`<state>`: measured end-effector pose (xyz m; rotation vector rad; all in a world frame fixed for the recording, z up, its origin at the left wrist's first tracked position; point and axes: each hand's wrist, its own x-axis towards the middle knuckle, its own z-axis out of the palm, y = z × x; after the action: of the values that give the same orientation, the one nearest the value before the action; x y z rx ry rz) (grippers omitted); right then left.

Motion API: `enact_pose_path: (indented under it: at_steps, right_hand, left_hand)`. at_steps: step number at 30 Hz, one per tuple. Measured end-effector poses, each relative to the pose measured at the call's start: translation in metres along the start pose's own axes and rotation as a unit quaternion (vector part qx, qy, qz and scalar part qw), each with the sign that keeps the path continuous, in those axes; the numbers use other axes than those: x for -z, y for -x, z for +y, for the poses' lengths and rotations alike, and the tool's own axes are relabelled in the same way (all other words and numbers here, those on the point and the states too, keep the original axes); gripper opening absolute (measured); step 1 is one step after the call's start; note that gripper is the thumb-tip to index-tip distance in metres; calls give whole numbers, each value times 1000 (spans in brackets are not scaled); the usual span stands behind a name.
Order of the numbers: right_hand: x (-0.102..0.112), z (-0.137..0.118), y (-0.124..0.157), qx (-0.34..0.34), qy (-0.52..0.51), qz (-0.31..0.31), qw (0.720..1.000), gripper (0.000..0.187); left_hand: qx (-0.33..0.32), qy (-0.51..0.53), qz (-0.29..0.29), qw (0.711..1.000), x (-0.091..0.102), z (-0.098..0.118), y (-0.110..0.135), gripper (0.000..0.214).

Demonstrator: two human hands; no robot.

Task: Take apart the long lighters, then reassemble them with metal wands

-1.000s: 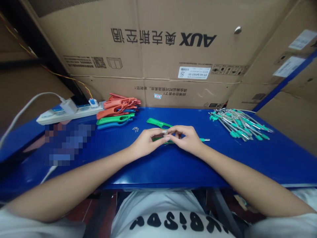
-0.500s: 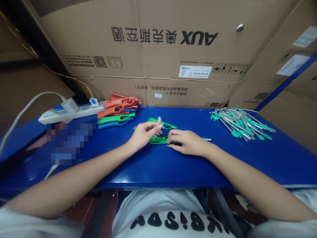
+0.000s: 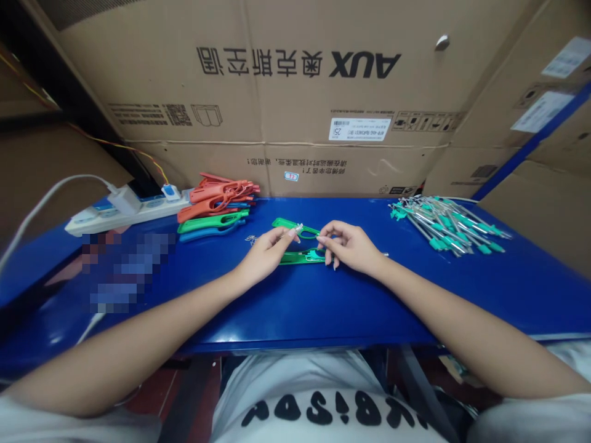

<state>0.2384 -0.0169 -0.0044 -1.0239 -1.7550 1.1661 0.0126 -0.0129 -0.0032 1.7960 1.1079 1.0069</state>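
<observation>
The left hand (image 3: 266, 252), fingertips pinched on a small pale fitting (image 3: 299, 227), has the green lighter-handle shell (image 3: 301, 259) at its 5 o'clock, long axis 9-to-3, nearer the curled right hand (image 3: 353, 248), whose hold I cannot tell.

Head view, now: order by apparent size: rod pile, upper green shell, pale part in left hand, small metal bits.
1. Rod pile
2. Upper green shell
3. Unranked: pale part in left hand and small metal bits; both look tiny, and the part is partly hidden.
</observation>
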Motion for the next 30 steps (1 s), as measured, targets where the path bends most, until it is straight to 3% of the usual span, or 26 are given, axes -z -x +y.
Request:
enact_pose_path:
  at_steps: [5, 13, 30]
  right_hand:
    - [0, 1, -5, -19, -74, -19, 997, 46]
    - [4, 1, -2, -2, -43, -69, 997, 40]
    - [7, -2, -1, 28, -40, -56, 997, 34]
  left_hand:
    - [-19, -17, -22, 999, -1, -3, 0, 45]
    - [-57, -52, -26, 997, -4, -9, 2, 36]
    - [-96, -96, -10, 991, -2, -11, 2, 28]
